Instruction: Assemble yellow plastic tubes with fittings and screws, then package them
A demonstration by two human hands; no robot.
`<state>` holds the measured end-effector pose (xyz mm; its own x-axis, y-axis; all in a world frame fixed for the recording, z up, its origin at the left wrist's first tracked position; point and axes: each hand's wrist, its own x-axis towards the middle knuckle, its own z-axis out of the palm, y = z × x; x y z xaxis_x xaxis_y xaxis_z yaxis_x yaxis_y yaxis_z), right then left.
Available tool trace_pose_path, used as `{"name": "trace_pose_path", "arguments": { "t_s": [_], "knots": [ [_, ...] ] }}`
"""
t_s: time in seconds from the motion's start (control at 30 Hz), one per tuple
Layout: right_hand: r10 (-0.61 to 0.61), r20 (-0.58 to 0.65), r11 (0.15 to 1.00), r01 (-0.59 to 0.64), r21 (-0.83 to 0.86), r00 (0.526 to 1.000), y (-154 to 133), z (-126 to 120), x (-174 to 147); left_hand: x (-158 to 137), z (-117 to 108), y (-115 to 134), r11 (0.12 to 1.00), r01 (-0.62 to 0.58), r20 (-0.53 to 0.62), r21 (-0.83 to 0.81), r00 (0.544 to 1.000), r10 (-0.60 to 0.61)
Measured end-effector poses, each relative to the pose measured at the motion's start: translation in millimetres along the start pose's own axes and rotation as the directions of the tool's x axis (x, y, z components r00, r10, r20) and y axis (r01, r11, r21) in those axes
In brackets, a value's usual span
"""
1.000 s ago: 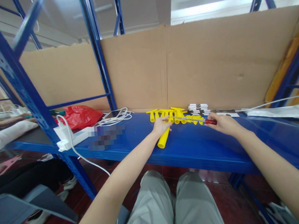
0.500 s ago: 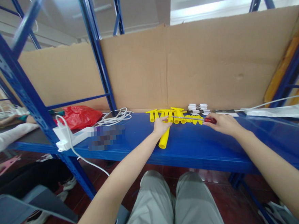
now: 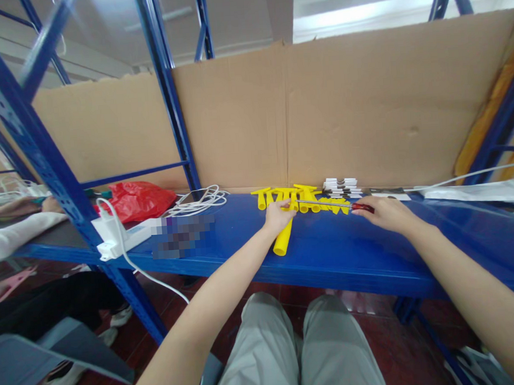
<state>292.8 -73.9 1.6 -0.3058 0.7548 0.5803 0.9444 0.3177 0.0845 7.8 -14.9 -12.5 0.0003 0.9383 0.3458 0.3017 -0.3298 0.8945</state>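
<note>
My left hand [image 3: 280, 215] is closed around a yellow plastic handle [image 3: 283, 239], whose hollow round end points toward me on the blue bench. In my right hand [image 3: 384, 212] is a screwdriver [image 3: 362, 208] with a dark red grip, held level. Its long metal shaft reaches left to the top of the yellow handle, by my left fingertips; the tip's exact contact is hidden. Behind my left hand several more yellow T-shaped handles [image 3: 304, 205] lie in a row. Small flat yellow pieces [image 3: 335, 206] lie under and behind the shaft.
Black-and-white parts [image 3: 340, 188] sit stacked at the cardboard wall [image 3: 234, 123]. To the left are a white power strip [image 3: 132, 235], coiled white cable [image 3: 200, 201] and a red plastic bag [image 3: 138, 201]. Another person's sleeve [image 3: 22, 235] shows beyond the blue post [image 3: 69, 182].
My right hand and the screwdriver have shifted very slightly to the right. The left hand and yellow handle stay almost in place.
</note>
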Motion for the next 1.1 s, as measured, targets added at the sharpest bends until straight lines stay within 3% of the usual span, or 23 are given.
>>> {"name": "trace_pose_path", "arguments": {
  "t_s": [0.3,0.63,0.9,1.1],
  "knots": [
    [0.058,0.012,0.998,-0.057,-0.033,0.998,4.3,3.7,0.8,-1.2,0.9,1.7,1.000,0.010,-0.003,-0.009,1.000,-0.010],
    [0.024,0.064,0.991,-0.032,0.131,0.998,1.5,0.7,0.5,0.6,-1.3,1.3,1.000,0.022,0.004,-0.010,1.000,-0.022],
    [0.108,0.041,0.992,-0.111,0.067,0.993,4.2,4.2,1.9,-1.5,-0.7,4.7,0.999,0.035,-0.002,0.024,0.999,-0.035],
    [0.069,0.052,0.994,-0.073,0.087,0.996,0.5,-0.6,1.3,-5.4,-1.6,10.4,0.997,0.025,-0.002,0.072,1.000,-0.025]
  ]
}}
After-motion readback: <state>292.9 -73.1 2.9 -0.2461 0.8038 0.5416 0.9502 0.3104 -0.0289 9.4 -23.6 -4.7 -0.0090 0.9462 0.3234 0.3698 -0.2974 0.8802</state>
